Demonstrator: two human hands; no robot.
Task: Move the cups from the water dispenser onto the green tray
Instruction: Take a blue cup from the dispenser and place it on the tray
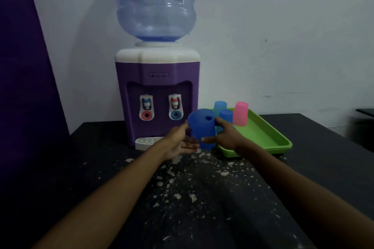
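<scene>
**Blue Cup Held Between Dispenser and Tray**

Dark blue translucent plastic cup (202,129): upside down, tilted, lifted off the table, in front of the dispenser's right tap and just left of the tray's near corner. Gripped by right hand (224,137), thumb across the lower front of the cup wall, fingers wrapped round its far side. Left hand (178,143) just beside the cup on its left, palm turned inward, fingers loosely spread and extended; contact with the cup cannot be told.

Rectangular green plastic tray (265,135): flat on the table, right of the dispenser. Three inverted cups at its far end: light blue plastic cup (220,107) at the back, small dark blue cup (226,116) in front of it, partly hidden behind the right hand, and pink translucent cup (240,113) to the right. Near half of tray bare.

Purple and white tabletop water dispenser (157,91): against the wall, large clear blue water bottle (154,4) inverted on top, two taps, white drip grille (146,142) at the base, partly hidden by the left wrist.

Black tabletop (202,198): scuffed, flecked with white chips. White wall (283,36) behind; purple panel (24,77) at left.
</scene>
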